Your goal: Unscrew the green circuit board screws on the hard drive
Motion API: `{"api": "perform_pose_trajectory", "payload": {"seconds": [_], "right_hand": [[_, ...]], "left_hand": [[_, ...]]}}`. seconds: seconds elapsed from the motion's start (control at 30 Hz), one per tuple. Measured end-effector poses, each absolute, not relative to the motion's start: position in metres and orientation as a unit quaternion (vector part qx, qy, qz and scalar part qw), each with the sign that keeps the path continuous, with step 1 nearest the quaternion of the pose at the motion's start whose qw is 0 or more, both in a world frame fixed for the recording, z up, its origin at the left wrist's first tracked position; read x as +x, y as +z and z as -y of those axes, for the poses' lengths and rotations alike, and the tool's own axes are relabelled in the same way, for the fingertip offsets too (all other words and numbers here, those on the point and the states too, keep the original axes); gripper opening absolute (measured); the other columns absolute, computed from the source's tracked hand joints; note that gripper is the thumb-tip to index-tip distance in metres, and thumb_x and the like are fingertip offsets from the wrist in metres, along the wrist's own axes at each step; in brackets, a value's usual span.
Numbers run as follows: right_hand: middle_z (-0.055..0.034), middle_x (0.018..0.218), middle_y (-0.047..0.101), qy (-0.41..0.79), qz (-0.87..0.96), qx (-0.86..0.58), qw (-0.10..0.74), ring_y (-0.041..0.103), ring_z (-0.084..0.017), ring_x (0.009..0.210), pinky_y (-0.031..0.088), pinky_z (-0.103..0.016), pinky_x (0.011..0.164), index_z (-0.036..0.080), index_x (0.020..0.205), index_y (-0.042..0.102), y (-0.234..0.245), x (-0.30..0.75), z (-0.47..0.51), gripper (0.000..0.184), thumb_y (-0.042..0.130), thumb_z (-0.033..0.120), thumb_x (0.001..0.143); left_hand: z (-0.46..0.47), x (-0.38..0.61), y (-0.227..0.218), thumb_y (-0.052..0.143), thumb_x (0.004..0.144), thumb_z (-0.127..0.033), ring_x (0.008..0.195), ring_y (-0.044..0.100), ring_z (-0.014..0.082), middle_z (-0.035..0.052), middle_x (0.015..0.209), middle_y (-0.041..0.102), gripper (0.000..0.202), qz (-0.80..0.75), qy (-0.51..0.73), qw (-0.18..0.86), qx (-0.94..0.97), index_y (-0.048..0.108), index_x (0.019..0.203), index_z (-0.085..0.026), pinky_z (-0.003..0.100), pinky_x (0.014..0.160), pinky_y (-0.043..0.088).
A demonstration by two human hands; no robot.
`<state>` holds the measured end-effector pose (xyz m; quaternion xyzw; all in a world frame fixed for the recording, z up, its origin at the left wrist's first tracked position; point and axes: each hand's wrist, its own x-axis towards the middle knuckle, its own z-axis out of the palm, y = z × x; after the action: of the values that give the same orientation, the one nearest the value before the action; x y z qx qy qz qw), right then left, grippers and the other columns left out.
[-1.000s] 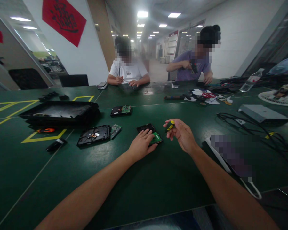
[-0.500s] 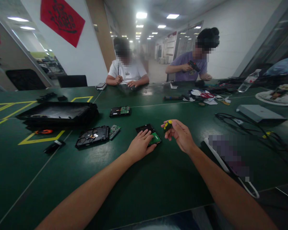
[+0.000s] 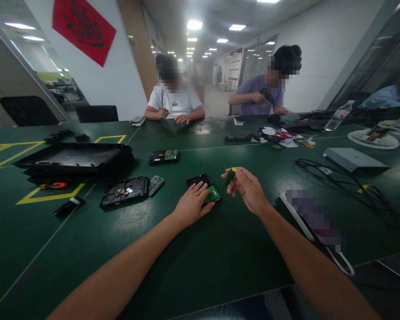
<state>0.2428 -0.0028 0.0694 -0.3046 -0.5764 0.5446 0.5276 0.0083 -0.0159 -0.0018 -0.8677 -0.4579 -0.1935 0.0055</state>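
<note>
My left hand [image 3: 191,205] lies flat, fingers spread, on a small black hard drive [image 3: 200,180] with a green circuit board [image 3: 214,194], pressing it to the green table [image 3: 200,262]. My right hand [image 3: 248,189] hovers just right of the drive, fingers curled round a small screwdriver [image 3: 231,174] with a yellow and black handle. The tool's tip is hidden.
An opened hard drive [image 3: 123,192] and a loose board [image 3: 156,182] lie to the left, another drive [image 3: 163,156] behind. A black tray [image 3: 73,158] stands at far left. Cables [image 3: 336,178] and a grey box [image 3: 353,159] are right. Two people work across the table.
My right hand has drawn slightly nearer the drive and turned the screwdriver in its fingers. The left hand stays on the drive. The view has shifted a little.
</note>
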Motion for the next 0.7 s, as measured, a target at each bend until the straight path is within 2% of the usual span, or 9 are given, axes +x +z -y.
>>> {"api": "perform_pose_trajectory", "payload": {"seconds": [0.1, 0.27, 0.37, 0.53, 0.7], "right_hand": [[-0.0073, 0.108, 0.074, 0.546, 0.578, -0.301, 0.526, 0.062, -0.011, 0.06, 0.042, -0.023, 0.048, 0.023, 0.114, 0.07, 0.0691, 0.2437, 0.0022, 0.037, 0.058, 0.055, 0.1], [-0.0036, 0.1, 0.07, 0.535, 0.583, -0.315, 0.523, 0.056, -0.008, 0.056, 0.035, -0.021, 0.045, 0.025, 0.116, 0.072, 0.067, 0.244, 0.0013, 0.033, 0.063, 0.052, 0.099], [-0.0039, 0.1, 0.07, 0.532, 0.584, -0.321, 0.522, 0.058, -0.008, 0.057, 0.037, -0.021, 0.045, 0.024, 0.112, 0.073, 0.0679, 0.2432, 0.0022, 0.033, 0.064, 0.053, 0.098], [-0.008, 0.111, 0.073, 0.538, 0.586, -0.304, 0.524, 0.065, -0.011, 0.063, 0.047, -0.025, 0.051, 0.023, 0.111, 0.072, 0.0705, 0.2426, 0.0041, 0.037, 0.062, 0.056, 0.098], [-0.0078, 0.105, 0.074, 0.544, 0.585, -0.307, 0.518, 0.062, -0.012, 0.061, 0.043, -0.024, 0.048, 0.023, 0.113, 0.072, 0.0695, 0.2432, 0.0031, 0.036, 0.061, 0.055, 0.099]], "left_hand": [[0.0164, 0.0082, -0.0009, 0.056, 0.103, -0.05, 0.152, 0.042, 0.0333, 0.0155, 0.157, 0.053, 0.046, 0.458, -0.191, 0.004, -0.868, 0.061, 0.136, -0.019, 0.054, 0.125, 0.034], [0.0169, 0.0082, 0.0002, 0.055, 0.103, -0.05, 0.152, 0.042, 0.0333, 0.0175, 0.156, 0.054, 0.046, 0.46, -0.183, 0.008, -0.869, 0.061, 0.136, -0.017, 0.054, 0.125, 0.034], [0.0161, 0.0082, -0.0013, 0.055, 0.103, -0.05, 0.152, 0.043, 0.0339, 0.0176, 0.156, 0.054, 0.047, 0.459, -0.184, 0.01, -0.869, 0.061, 0.136, -0.017, 0.054, 0.125, 0.035], [0.0152, 0.0077, -0.004, 0.057, 0.102, -0.05, 0.152, 0.042, 0.0322, 0.0141, 0.156, 0.054, 0.046, 0.457, -0.196, 0.008, -0.868, 0.06, 0.137, -0.02, 0.054, 0.125, 0.035], [0.0157, 0.0079, -0.0028, 0.055, 0.103, -0.05, 0.152, 0.042, 0.0333, 0.0156, 0.156, 0.054, 0.046, 0.454, -0.195, 0.009, -0.869, 0.061, 0.136, -0.019, 0.054, 0.125, 0.035]]}}
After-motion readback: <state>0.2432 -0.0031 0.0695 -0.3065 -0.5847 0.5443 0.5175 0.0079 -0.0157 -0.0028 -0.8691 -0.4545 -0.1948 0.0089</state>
